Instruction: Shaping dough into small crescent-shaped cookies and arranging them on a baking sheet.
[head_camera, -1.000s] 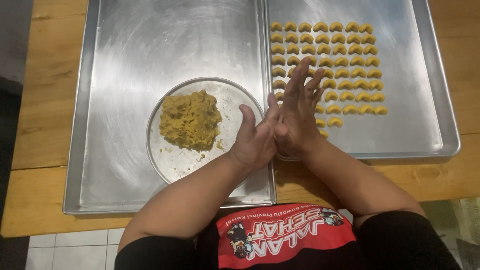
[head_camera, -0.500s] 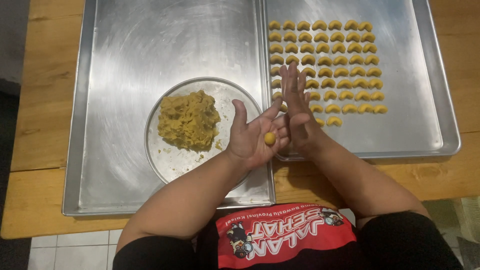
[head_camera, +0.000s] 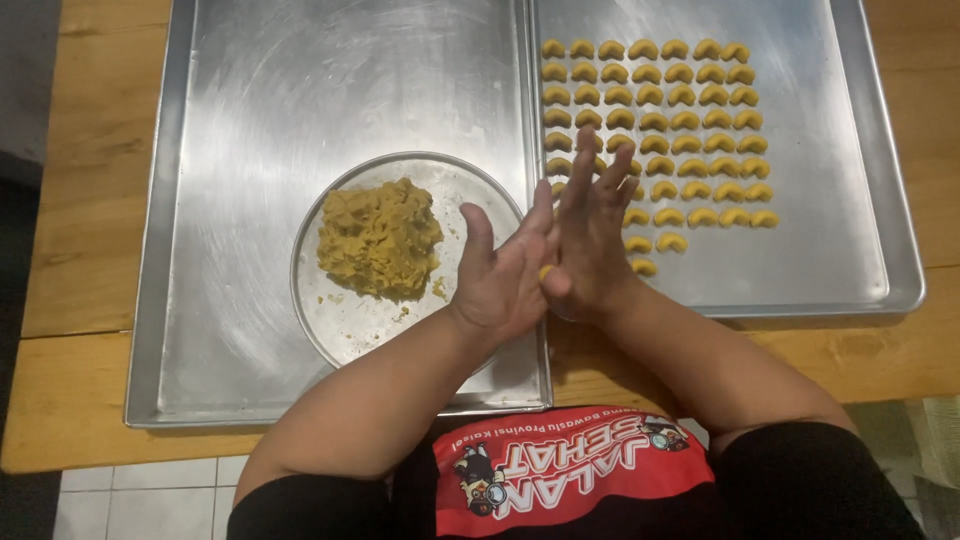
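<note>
Right now I have both hands over the seam where the two trays meet; the left hand (head_camera: 500, 275) and the right hand (head_camera: 592, 240) are pressed palm to palm, fingers straight and slightly fanned, pointing away from my body toward the far edge of the table; neither hand pinches anything. Between the heels of the palms a small yellow piece of dough (head_camera: 546, 271) shows as a sliver, trapped where the hands meet; its shape and long axis I cannot tell, since the palms hide nearly all of it.

To the left of the hands, touching distance from my left wrist, sits the round shallow metal plate (head_camera: 330, 325) with a rough mound of yellow-brown dough (head_camera: 380, 238) on it; the plate rests inside the large empty-looking steel baking tray (head_camera: 210, 200) on the left. The mound lies nearer the left hand than the right.

To the right and ahead of the fingertips, the second steel baking tray (head_camera: 830, 230) carries neat rows of small curved yellow dough pieces (head_camera: 655, 120); the rows fill the near-left part of that tray, and the last, short row ends just beside my right hand, at a lone curved piece (head_camera: 643, 266) near the right wrist. So the open spot in that row lies right of the pressed palms, closest to the right hand; both trays sit on a wooden table (head_camera: 80, 230).
</note>
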